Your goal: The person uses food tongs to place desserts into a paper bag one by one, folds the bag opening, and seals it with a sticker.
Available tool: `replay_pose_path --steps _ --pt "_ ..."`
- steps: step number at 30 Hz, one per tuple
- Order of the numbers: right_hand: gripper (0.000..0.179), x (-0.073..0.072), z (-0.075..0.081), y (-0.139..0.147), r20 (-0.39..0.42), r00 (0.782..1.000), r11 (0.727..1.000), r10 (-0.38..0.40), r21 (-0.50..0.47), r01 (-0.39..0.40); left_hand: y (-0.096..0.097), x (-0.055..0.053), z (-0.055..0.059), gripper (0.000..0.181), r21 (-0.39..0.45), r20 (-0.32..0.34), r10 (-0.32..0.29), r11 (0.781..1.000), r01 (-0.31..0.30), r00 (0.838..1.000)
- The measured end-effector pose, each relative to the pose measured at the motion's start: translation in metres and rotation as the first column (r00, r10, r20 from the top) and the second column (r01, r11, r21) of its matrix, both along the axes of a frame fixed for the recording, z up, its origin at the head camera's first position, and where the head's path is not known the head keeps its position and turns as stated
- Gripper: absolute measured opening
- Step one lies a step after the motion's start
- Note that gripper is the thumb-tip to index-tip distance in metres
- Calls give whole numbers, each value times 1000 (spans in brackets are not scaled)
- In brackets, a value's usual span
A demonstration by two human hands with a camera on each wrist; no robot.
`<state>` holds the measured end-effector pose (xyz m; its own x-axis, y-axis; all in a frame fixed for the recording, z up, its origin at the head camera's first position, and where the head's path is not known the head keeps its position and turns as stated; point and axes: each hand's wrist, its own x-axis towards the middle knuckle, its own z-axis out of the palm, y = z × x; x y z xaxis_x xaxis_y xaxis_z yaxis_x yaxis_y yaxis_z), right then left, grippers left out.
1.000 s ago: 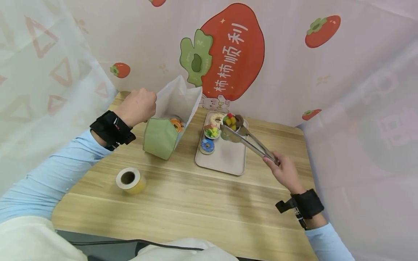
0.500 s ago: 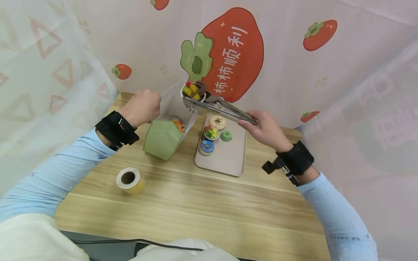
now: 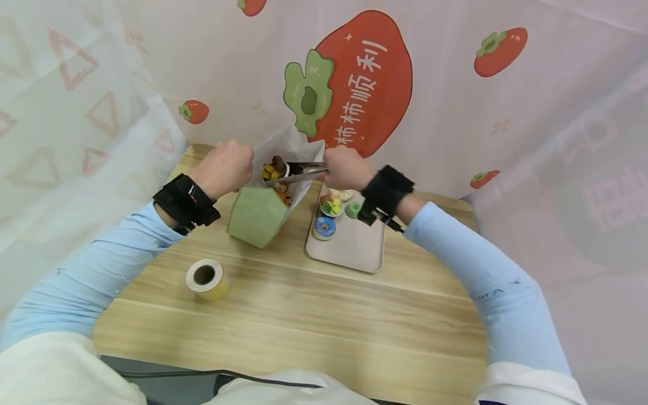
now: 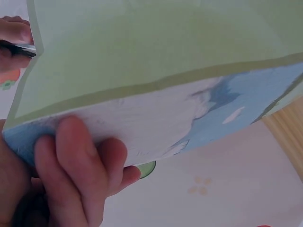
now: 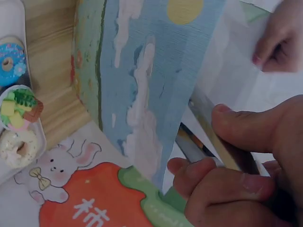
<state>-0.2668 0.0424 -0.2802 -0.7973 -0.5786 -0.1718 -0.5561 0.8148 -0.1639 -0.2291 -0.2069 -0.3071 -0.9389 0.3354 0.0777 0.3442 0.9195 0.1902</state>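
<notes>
My left hand (image 3: 225, 167) grips the top edge of a paper bag (image 3: 257, 216), green at the near side and white inside. The left wrist view shows its fingers curled against the blue-and-white side. My right hand (image 3: 347, 167) holds metal tongs (image 3: 306, 176), whose ends are inside the bag's mouth. Between them is a toy dessert cup (image 3: 274, 170) with yellow and brown toppings. An orange donut (image 3: 283, 198) lies lower in the bag. The right wrist view shows thumb and fingers squeezing the tongs (image 5: 227, 151); the bag wall hides their tips there.
Right of the bag stands a beige tray (image 3: 349, 256) with a blue donut (image 3: 324, 227), a small toy cup (image 3: 331, 206), a cream donut (image 3: 341, 194) and a green piece (image 3: 352, 210). A label roll (image 3: 206, 279) is on the table nearer me. A printed curtain backs the table.
My right hand has carried the dessert cup in the tongs from above the tray leftward, and down into the bag's mouth. My left hand has stayed at the bag's edge.
</notes>
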Motion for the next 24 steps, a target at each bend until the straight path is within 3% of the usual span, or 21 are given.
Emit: replay_pose_path --steps 3,8,17,24 --pt "20 -5 -4 -20 -43 997 997 59 57 -57 2 1 1 32 -4 20 -1 1000 1 1000" --pt "34 -9 -2 -42 -114 987 989 116 101 -105 4 3 2 31 -8 35 4 1000 -4 999" --pt "40 -7 3 -66 -204 959 957 195 252 -141 2 4 -2 32 -2 -8 -24 1000 24 1000" --pt "25 -16 -13 -69 -196 960 959 200 242 -150 4 2 -3 28 24 -27 -34 999 35 999"
